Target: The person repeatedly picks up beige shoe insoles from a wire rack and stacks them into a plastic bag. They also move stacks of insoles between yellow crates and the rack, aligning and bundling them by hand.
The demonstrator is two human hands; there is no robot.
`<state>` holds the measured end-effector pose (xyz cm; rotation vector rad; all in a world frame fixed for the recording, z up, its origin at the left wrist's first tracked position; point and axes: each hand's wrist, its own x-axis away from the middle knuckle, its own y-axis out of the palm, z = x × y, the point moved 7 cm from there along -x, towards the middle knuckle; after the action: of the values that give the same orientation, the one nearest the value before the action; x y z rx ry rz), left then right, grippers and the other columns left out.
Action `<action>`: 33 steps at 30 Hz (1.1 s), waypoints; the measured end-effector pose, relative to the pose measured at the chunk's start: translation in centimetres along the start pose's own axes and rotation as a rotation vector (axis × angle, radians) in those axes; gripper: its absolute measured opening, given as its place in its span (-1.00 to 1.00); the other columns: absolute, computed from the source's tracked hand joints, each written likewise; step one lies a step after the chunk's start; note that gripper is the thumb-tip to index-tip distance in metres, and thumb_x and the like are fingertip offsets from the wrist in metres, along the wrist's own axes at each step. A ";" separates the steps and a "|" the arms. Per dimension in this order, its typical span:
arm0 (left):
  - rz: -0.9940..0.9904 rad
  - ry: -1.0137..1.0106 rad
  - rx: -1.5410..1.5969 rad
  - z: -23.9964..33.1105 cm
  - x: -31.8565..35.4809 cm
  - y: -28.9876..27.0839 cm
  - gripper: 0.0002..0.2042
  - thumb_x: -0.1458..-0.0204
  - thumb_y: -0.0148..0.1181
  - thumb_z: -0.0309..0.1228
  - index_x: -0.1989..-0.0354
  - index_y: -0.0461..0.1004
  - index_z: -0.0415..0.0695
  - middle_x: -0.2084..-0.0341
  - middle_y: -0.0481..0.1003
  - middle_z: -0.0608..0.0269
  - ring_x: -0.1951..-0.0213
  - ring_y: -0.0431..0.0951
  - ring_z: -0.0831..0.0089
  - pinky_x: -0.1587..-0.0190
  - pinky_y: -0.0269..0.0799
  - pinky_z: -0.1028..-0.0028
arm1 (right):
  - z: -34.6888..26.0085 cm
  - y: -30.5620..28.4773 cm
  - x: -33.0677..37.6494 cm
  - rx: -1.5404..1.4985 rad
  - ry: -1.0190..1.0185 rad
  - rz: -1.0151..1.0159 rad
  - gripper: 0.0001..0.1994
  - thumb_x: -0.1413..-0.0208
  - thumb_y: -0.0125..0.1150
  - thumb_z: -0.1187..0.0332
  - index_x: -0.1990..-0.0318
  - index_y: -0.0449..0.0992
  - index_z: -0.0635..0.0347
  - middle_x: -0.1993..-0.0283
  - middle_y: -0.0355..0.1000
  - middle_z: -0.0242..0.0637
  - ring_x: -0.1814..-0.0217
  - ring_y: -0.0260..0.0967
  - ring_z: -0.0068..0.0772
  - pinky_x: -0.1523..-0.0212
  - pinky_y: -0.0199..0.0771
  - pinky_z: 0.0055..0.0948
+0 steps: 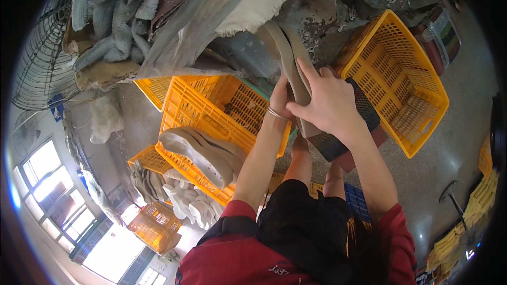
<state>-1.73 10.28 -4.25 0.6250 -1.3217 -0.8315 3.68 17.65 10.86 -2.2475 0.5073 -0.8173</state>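
Observation:
Both my hands are raised in front of me around a stack of long beige shoe soles (pixel 289 53) that stands upright. My left hand (pixel 280 97), with a thin bracelet at the wrist, grips the stack from the left side. My right hand (pixel 328 104) wraps over the front of it, index finger stretched up along the soles. Under my right hand a dark mesh-patterned piece (pixel 365 108) runs down to a lower corner near my forearm. Behind the soles stands a grey, paint-flaked machine body (pixel 311 5).
An orange slatted crate (pixel 203 103) sits left of my hands with grey soles (pixel 203 153) draped over its rim. An orange basket (pixel 404 68) stands to the right. White soles (pixel 190 206), small orange crates (pixel 156 224), a blue crate (pixel 355 198), a rag pile (pixel 113 16) and a fan (pixel 42 68) surround me.

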 end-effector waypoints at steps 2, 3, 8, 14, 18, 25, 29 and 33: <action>-0.008 0.076 -0.059 1.3 -0.9 1.0 -0.59 -0.28 -0.09 -0.12 -0.16 0.35 -0.10 -0.02 0.48 0.14 -0.04 0.51 0.28 -0.09 0.46 0.24 | -0.5 -1.3 -2.0 0.035 0.027 0.013 -0.14 0.23 0.33 0.00 -0.30 0.26 0.16 0.13 0.46 0.14 0.19 0.49 0.16 0.15 0.50 -0.08; -0.010 0.116 -0.089 2.0 -1.4 1.4 -0.59 -0.28 -0.10 -0.12 -0.16 0.36 -0.11 -0.01 0.49 0.14 -0.03 0.51 0.28 -0.08 0.47 0.25 | -0.3 -1.3 -2.9 0.078 0.076 -0.064 -0.14 0.25 0.33 0.03 -0.30 0.26 0.17 0.12 0.46 0.14 0.18 0.49 0.16 0.15 0.50 -0.08; -0.057 0.206 -0.149 3.6 -1.3 3.0 -0.57 -0.30 -0.13 -0.09 -0.17 0.36 -0.11 -0.02 0.48 0.11 -0.05 0.51 0.26 -0.10 0.44 0.24 | -0.4 -1.9 -4.4 -0.059 -0.035 0.045 -0.25 0.27 0.31 0.12 -0.20 0.35 0.15 0.20 0.50 0.06 0.18 0.51 0.06 0.12 0.50 -0.12; 0.290 0.149 -0.206 5.0 0.0 1.2 -0.51 -0.26 -0.02 -0.03 -0.19 0.33 -0.14 -0.04 0.47 0.06 -0.06 0.50 0.17 -0.15 0.41 0.19 | -0.2 -1.3 -4.2 -0.208 -0.067 0.100 -0.29 0.28 0.30 0.10 -0.14 0.38 0.16 0.22 0.51 0.07 0.13 0.51 0.05 0.09 0.50 -0.11; 0.140 0.222 -0.276 5.0 0.7 1.4 -0.51 -0.24 0.01 -0.02 -0.17 0.34 -0.14 -0.01 0.48 0.05 -0.02 0.52 0.17 -0.11 0.45 0.20 | -0.8 -1.3 -3.6 -0.183 -0.010 0.061 -0.18 0.26 0.28 0.11 -0.30 0.28 0.11 0.11 0.48 0.08 0.12 0.48 0.08 0.05 0.48 -0.13; 0.125 0.117 -0.064 -0.7 4.6 -4.2 -0.58 -0.23 0.04 -0.28 -0.24 0.22 -0.10 -0.07 0.43 0.13 -0.06 0.49 0.27 -0.14 0.44 0.25 | 0.0 2.1 4.7 -0.253 -0.111 0.225 -0.11 0.33 0.32 0.26 -0.35 0.22 -0.02 0.08 0.41 -0.05 0.21 0.48 0.00 0.23 0.53 -0.19; -0.005 0.153 -0.083 0.9 1.9 -4.1 -0.60 -0.21 0.06 -0.27 -0.18 0.30 -0.13 -0.05 0.44 0.13 -0.04 0.50 0.27 -0.12 0.44 0.25 | 0.9 3.7 -0.3 -0.038 -0.045 0.090 -0.17 0.34 0.37 0.22 -0.27 0.28 0.00 0.23 0.47 -0.07 0.28 0.50 0.04 0.25 0.52 -0.13; -0.191 0.238 -0.020 3.3 -2.7 0.1 -0.60 -0.19 0.05 -0.25 -0.13 0.34 -0.20 -0.02 0.45 0.09 -0.03 0.49 0.25 -0.09 0.46 0.25 | -2.7 1.1 -7.1 0.186 -0.100 0.000 -0.39 0.27 0.40 0.20 -0.03 0.42 0.20 0.34 0.55 -0.09 0.25 0.56 -0.08 0.29 0.56 -0.22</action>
<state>-5.11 12.75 -5.24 0.8173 -1.0484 -0.8938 -3.43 19.50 8.70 -2.1045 0.3687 -0.7168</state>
